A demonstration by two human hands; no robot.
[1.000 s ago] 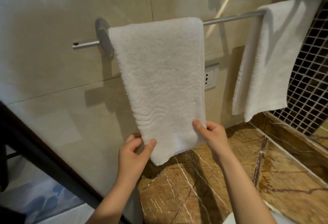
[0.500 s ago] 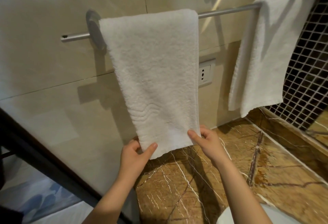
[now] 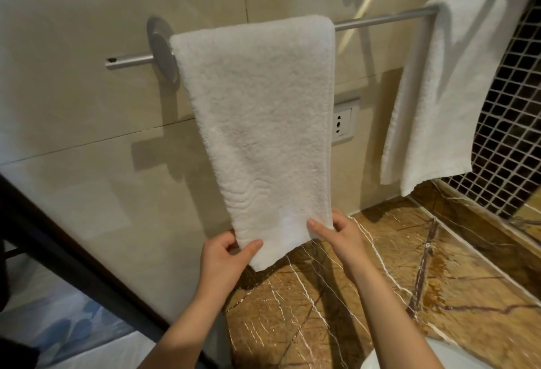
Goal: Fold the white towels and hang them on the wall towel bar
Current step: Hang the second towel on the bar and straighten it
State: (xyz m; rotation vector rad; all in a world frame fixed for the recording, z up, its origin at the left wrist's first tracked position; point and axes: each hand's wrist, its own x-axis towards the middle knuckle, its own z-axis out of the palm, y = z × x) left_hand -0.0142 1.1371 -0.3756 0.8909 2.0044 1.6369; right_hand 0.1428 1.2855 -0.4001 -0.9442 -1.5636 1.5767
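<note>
Hanging folded over the slim metal towel bar [image 3: 380,19] was a nubby white terry towel [image 3: 257,122]; we pinched its lower corners, left hand [image 3: 225,257] and right hand [image 3: 342,237]. A second white towel [image 3: 445,90] draped beside it, above the veined marble counter [image 3: 439,295].

Towel bar [image 3: 380,19] end behind right towel [image 3: 439,90]

The light is warm and quite bright. A small blue-white glare spot sits in the upper left of the frame on the glossy wall [image 3: 87,99]. The middle towel [image 3: 257,122] and the bar mount [image 3: 161,46] throw soft shadows below and to the left. Straight lines bend near the edges. The lower right corner looks blurred.
</note>
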